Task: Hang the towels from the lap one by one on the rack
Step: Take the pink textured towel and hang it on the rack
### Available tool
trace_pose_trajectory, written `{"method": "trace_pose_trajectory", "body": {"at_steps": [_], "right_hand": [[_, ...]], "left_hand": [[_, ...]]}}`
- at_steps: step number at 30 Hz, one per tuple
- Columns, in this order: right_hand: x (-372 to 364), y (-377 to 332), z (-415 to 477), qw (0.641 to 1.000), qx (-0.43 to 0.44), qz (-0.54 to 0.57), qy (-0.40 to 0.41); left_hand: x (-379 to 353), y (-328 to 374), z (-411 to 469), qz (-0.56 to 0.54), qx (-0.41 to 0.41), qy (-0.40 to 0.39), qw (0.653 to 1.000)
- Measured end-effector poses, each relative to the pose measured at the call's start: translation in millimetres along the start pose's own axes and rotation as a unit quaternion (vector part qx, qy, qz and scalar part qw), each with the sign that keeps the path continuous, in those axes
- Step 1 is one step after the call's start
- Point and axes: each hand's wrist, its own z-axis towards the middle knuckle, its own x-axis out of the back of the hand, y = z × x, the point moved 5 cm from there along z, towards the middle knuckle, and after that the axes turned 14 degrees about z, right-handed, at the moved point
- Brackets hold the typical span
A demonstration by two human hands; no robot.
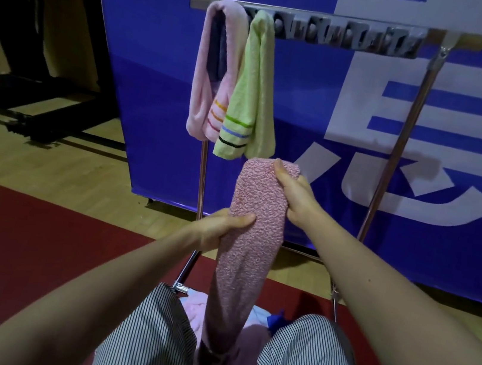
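A long pink textured towel (248,239) is stretched upward from my lap. My right hand (296,192) grips its top end, just below the hanging towels. My left hand (220,229) grips its left edge lower down. The metal rack (339,20) stands in front of me with a row of clips along its top bar. A pale pink towel (210,77) and a green striped towel (255,90) hang from its left end. More towels (195,310), pink, white and blue, lie between my knees on my lap.
A blue banner (160,45) with white characters stands right behind the rack. Red carpet (21,243) covers the floor under me, with wood floor (48,163) beyond. Dark metal framing (24,118) lies at the far left. The rack's right leg (393,161) slants down at right.
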Motion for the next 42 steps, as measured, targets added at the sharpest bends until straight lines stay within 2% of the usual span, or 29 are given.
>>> {"method": "trace_pose_trajectory", "body": {"at_steps": [3, 6, 8, 11, 13, 17, 21, 23, 27, 29, 32, 35, 37, 39, 42], "right_hand": [[7.0, 15.0, 0.9, 0.997, -0.064, -0.04, -0.018], [19.9, 32.4, -10.1, 0.982, -0.143, -0.08, -0.099], [26.8, 44.7, -16.7, 0.969, -0.165, -0.1, -0.156], [17.8, 53.4, -28.4, 0.957, -0.167, -0.134, -0.194], [7.5, 51.0, -30.8, 0.962, -0.143, -0.139, -0.188], [-1.2, 30.9, -23.8, 0.987, -0.096, -0.043, -0.12], [-1.8, 23.2, -19.4, 0.992, -0.083, 0.047, -0.077], [-2.4, 18.7, -18.1, 0.993, -0.073, 0.067, -0.061], [4.1, 16.4, -10.5, 0.996, -0.05, 0.078, -0.014], [3.8, 20.4, -9.3, 0.997, -0.061, 0.053, -0.002], [6.6, 33.1, -11.4, 0.995, -0.1, 0.006, -0.012], [4.3, 48.0, -20.8, 0.977, -0.177, -0.004, -0.115], [2.3, 51.7, -22.7, 0.969, -0.199, -0.033, -0.145], [5.3, 47.1, -20.0, 0.962, -0.21, -0.129, -0.118], [15.8, 27.7, -19.6, 0.91, -0.241, -0.327, -0.079]], "left_hand": [[6.1, 18.6, 0.7, 0.013, -0.034, 0.035, 0.999], [18.6, 38.8, 7.3, -0.002, -0.06, 0.074, 0.995], [27.8, 53.1, 10.5, -0.027, -0.055, 0.131, 0.989], [38.7, 67.8, 14.1, -0.072, -0.033, 0.228, 0.97], [40.5, 72.4, 15.7, -0.082, -0.014, 0.246, 0.966], [28.5, 77.2, 4.2, -0.111, 0.022, 0.176, 0.978], [17.9, 40.4, 0.0, -0.132, 0.018, 0.051, 0.99], [17.1, 17.8, -2.0, -0.139, 0.021, 0.024, 0.99], [11.2, -4.5, -12.6, -0.065, 0.024, -0.02, 0.997], [12.7, -14.2, -9.2, -0.045, 0.016, -0.028, 0.998], [21.7, -8.9, -3.5, -0.073, -0.005, 0.061, 0.995], [29.5, 11.7, -0.8, -0.098, -0.031, 0.123, 0.987], [32.8, 23.4, -0.3, -0.071, -0.024, 0.129, 0.989], [35.7, 30.4, 1.5, -0.026, -0.017, 0.122, 0.992], [45.3, 41.5, 2.2, 0.045, 0.0, 0.117, 0.992]]}}
